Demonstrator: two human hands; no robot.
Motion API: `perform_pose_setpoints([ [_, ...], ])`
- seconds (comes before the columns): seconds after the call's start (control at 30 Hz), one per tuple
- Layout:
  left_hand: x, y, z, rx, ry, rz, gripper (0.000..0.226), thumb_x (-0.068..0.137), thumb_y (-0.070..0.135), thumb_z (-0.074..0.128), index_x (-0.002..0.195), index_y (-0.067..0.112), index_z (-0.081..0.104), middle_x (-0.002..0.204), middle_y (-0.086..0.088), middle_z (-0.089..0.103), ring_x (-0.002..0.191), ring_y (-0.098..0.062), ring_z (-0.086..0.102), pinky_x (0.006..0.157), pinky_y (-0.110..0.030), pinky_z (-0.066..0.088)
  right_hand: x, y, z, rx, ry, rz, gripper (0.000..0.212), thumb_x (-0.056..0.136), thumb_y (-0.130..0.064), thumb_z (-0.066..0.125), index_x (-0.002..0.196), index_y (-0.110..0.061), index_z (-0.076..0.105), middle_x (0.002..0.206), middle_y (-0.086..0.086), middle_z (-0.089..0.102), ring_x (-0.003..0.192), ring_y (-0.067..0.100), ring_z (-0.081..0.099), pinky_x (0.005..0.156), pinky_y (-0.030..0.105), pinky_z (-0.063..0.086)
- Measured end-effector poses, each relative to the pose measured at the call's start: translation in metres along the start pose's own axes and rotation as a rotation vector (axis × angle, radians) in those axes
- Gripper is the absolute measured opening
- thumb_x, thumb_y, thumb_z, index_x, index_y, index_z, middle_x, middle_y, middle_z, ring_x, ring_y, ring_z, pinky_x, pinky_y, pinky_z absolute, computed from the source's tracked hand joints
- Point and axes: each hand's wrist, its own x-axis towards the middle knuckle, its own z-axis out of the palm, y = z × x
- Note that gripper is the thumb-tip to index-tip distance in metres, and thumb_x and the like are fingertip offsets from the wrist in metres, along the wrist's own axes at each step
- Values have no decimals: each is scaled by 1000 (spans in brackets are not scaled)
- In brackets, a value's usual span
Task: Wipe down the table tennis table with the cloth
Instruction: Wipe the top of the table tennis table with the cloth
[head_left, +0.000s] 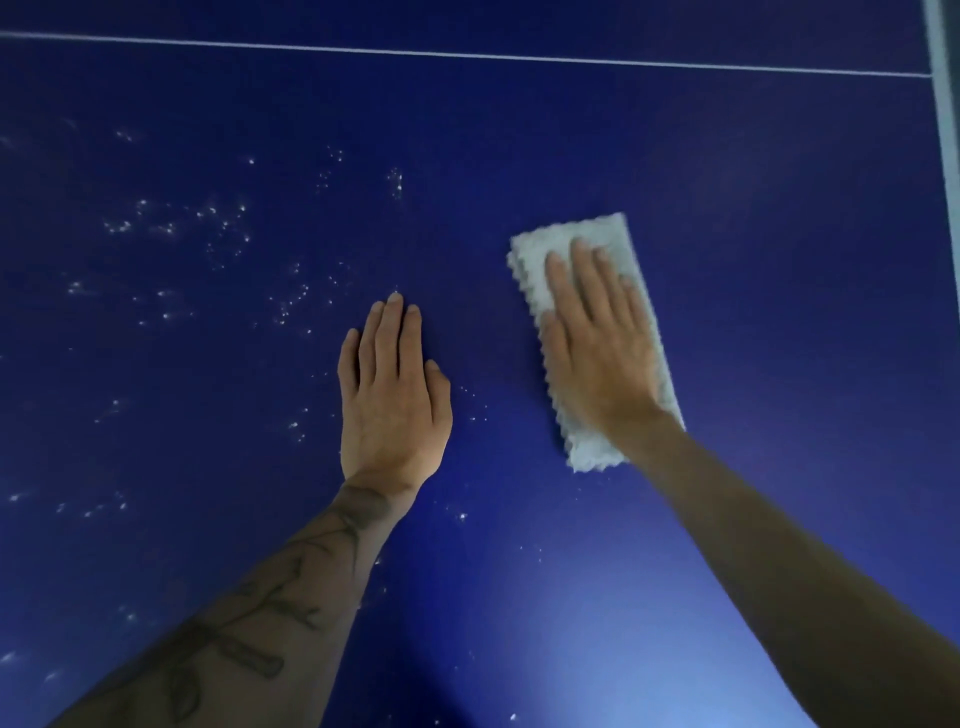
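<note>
The dark blue table tennis table (753, 218) fills the view. A folded white cloth (582, 244) lies flat on it right of centre. My right hand (597, 343) presses palm-down on the cloth, fingers spread and pointing away from me. My left hand (392, 389) rests flat on the bare table surface to the left of the cloth, fingers together, holding nothing. White specks and droplets (171, 223) dot the table left of my left hand and around it.
A thin white line (467, 54) crosses the table at the far side. A white edge band (943, 104) runs along the table's right border. Light reflects off the surface near the bottom middle.
</note>
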Motion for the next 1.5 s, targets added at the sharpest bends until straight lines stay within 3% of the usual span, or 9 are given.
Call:
perform_pose_setpoints([
  [0.13, -1, 0, 0, 0, 14, 7, 54, 108, 23, 33, 158, 2, 38, 168, -14, 33, 157, -30, 29, 130, -50, 21, 34, -27, -5, 111, 73, 207, 62, 113, -39, 17, 172, -20, 8, 179, 8, 3, 166, 26, 1, 134, 46, 2],
  [0.33, -17, -5, -13, -92, 41, -34, 52, 108, 23, 36, 156, 2, 41, 168, -14, 34, 154, -29, 35, 130, -47, 21, -38, -56, 13, -30, -48, -210, 64, 111, -42, 10, 172, -20, 3, 179, 7, -2, 166, 25, -1, 134, 46, 4],
  [0.57, -79, -33, -13, -15, -31, -6, 57, 107, 28, 35, 157, 1, 37, 167, -15, 34, 155, -33, 33, 129, -50, 23, 9, -34, -5, 90, 41, 221, 63, 113, -39, 15, 172, -20, 3, 179, 7, -2, 166, 25, -3, 134, 45, 0],
  [0.8, -80, -40, -4, -11, -11, 7, 57, 108, 28, 32, 160, 5, 31, 169, -11, 30, 157, -26, 26, 132, -42, 13, -54, -75, 21, 3, -22, -272, 62, 113, -41, 17, 172, -20, 10, 179, 7, 3, 166, 26, 2, 134, 48, 9],
  [0.97, -80, -39, -4, -21, 2, 1, 55, 108, 26, 33, 158, 4, 35, 167, -13, 34, 156, -29, 29, 131, -46, 18, -30, -14, 9, 4, 27, 103, 61, 113, -38, 16, 172, -22, 7, 179, 5, 4, 166, 24, 2, 134, 44, 4],
  [1.07, -79, -37, -5, -19, 18, 5, 53, 108, 24, 35, 157, 3, 38, 165, -14, 36, 155, -30, 32, 130, -47, 21, 2, -38, 5, 111, 90, 245, 62, 113, -37, 19, 171, -19, 7, 179, 8, 3, 166, 26, 1, 134, 47, 3],
  [1.2, -80, -38, -7, -16, 16, 16, 55, 105, 21, 39, 157, 1, 39, 166, -15, 37, 154, -30, 33, 130, -47, 21, -28, -96, 19, 58, 40, -63, 64, 112, -40, 16, 171, -18, 10, 179, 10, 5, 166, 29, 3, 134, 50, 9],
  [1.3, -79, -37, -8, -15, 2, 13, 56, 106, 22, 39, 158, 1, 36, 166, -15, 35, 154, -31, 32, 129, -50, 24, -68, -81, 24, -6, -25, -220, 62, 113, -40, 18, 171, -20, 11, 179, 8, 6, 166, 27, 7, 134, 47, 10],
  [1.5, -79, -35, -11, 3, 1, 21, 55, 107, 21, 39, 157, 0, 38, 166, -16, 37, 154, -34, 35, 128, -51, 27, -35, -41, 8, 20, 60, 179, 61, 114, -39, 16, 172, -21, 7, 179, 6, 2, 166, 24, 2, 134, 45, 6],
])
